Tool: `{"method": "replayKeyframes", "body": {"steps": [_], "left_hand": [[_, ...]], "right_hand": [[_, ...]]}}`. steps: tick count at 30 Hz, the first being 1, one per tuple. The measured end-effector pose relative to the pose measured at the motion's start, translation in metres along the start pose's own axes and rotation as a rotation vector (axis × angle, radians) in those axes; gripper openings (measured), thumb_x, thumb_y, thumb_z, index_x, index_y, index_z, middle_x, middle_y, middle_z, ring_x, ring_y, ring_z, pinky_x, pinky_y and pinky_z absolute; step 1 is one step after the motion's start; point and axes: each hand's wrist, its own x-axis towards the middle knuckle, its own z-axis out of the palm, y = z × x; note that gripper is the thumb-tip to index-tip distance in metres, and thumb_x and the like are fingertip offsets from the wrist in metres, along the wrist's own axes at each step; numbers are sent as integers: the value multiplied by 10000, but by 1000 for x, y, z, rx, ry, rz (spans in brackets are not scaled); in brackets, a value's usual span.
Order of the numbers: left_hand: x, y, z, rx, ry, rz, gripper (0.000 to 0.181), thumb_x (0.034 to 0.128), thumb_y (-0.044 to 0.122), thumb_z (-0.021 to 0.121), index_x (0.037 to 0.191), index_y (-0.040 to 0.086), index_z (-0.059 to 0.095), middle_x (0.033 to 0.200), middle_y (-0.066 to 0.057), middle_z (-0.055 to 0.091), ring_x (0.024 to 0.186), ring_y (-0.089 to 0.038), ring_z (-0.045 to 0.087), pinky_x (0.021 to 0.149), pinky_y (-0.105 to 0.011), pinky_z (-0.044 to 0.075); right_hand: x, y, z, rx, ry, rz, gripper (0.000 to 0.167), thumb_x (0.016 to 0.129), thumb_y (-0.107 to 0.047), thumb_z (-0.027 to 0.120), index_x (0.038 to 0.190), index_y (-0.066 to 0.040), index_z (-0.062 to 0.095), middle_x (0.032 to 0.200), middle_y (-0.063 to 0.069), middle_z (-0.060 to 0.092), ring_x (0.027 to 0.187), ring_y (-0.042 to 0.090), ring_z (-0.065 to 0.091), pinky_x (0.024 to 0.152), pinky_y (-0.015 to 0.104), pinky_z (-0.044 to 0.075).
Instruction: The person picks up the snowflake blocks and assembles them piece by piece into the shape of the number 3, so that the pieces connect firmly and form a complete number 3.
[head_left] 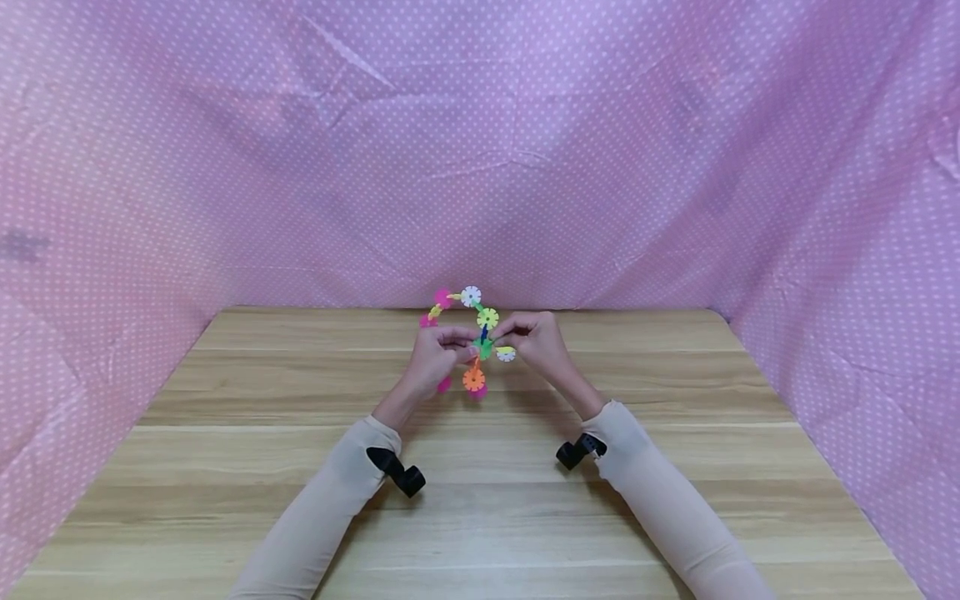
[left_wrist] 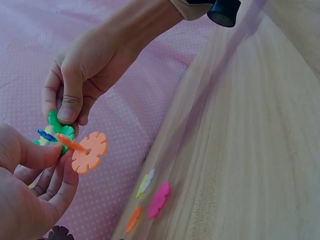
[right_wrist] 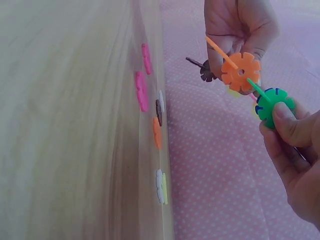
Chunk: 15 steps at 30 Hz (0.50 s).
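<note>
A chain of slotted plastic flower discs is held up over the far part of the table, with pink, yellow, white, blue, green and orange pieces. My left hand (head_left: 438, 357) pinches it near the orange disc (left_wrist: 95, 151), which sticks out past the fingertips. With thumb and fingers, my right hand (head_left: 538, 340) grips a green disc (right_wrist: 272, 106) touching the chain beside a blue disc (left_wrist: 46, 135). Whether that green disc is fully slotted in, I cannot tell. A dark brown disc (right_wrist: 206, 73) shows by the left hand in the right wrist view.
Loose discs lie on the wooden table (head_left: 480, 517) under the hands: a pink one (right_wrist: 141, 91), an orange one (right_wrist: 157, 132), and white (right_wrist: 159, 186) and yellow ones side by side. Behind the table hangs a pink dotted cloth (head_left: 480, 167).
</note>
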Motion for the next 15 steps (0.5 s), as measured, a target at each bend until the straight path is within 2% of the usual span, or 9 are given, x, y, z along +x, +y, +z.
{"method": "replayKeyframes", "body": {"steps": [4, 8, 11, 15], "left_hand": [[0, 2, -2, 29, -12, 0, 235, 893, -110, 681, 1125, -141, 693, 797, -10, 680, 707, -83, 658, 693, -207, 603], [0, 3, -6, 62, -35, -17, 249, 895, -60, 711, 1141, -100, 711, 855, -41, 730, 733, -81, 684, 765, -283, 627], [1, 6, -10, 101, -44, -14, 248, 891, -22, 730, 1137, -60, 733, 901, -78, 762, 753, -93, 702, 806, -337, 630], [2, 8, -15, 161, -29, 9, 238, 872, -9, 748, 1109, -30, 757, 905, -115, 769, 769, -133, 705, 788, -352, 625]], "right_hand": [[1, -1, -1, 11, -11, 43, 55, 815, 128, 761, 820, 73, 761, 850, 236, 755, 736, 139, 720, 661, 223, 611], [2, 2, -3, 7, -38, 138, 49, 831, 96, 764, 870, 67, 762, 905, 237, 759, 769, 119, 705, 685, 255, 614], [3, 3, -4, 6, -77, 191, 91, 842, 72, 767, 933, 70, 759, 952, 232, 759, 819, 130, 712, 735, 268, 623], [4, 2, -6, 2, -139, 235, 198, 861, 29, 769, 1053, 66, 740, 1004, 241, 749, 840, 161, 714, 743, 242, 611]]}}
